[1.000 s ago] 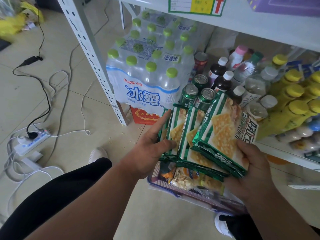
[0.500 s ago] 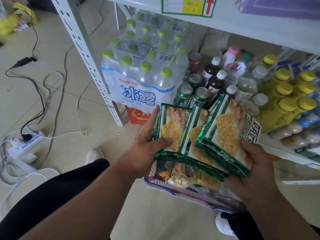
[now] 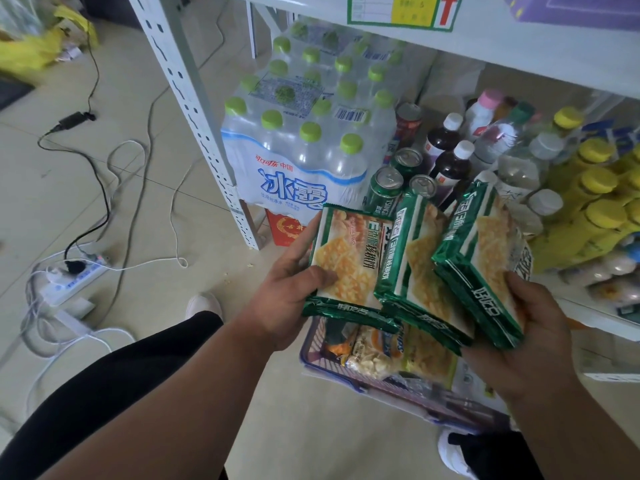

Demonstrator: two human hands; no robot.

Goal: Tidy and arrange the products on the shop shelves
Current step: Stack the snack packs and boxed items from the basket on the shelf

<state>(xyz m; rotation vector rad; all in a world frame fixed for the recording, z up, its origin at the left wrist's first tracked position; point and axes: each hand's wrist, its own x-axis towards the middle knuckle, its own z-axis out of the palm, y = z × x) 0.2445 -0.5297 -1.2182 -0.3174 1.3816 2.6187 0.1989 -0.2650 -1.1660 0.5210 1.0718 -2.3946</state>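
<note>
I hold a fan of green cracker packets (image 3: 412,268) in front of the lowest shelf. My left hand (image 3: 287,292) grips the leftmost packet (image 3: 349,261), thumb on its face. My right hand (image 3: 516,337) supports the rightmost packet (image 3: 481,258) from beneath. Under the packets stands a purple-rimmed basket (image 3: 311,355) on the floor with more snack bags (image 3: 377,355) inside.
A shrink-wrapped pack of green-capped water bottles (image 3: 298,140) sits at the shelf's left end by the white perforated upright (image 3: 194,109). Green cans (image 3: 384,188), dark bottles (image 3: 450,164) and yellow-capped bottles (image 3: 595,202) crowd the shelf. Cables and a power strip (image 3: 76,275) lie on the left floor.
The packets have spread apart: my left hand has turned the leftmost packet flatter so its face shows. The view has shifted slightly.
</note>
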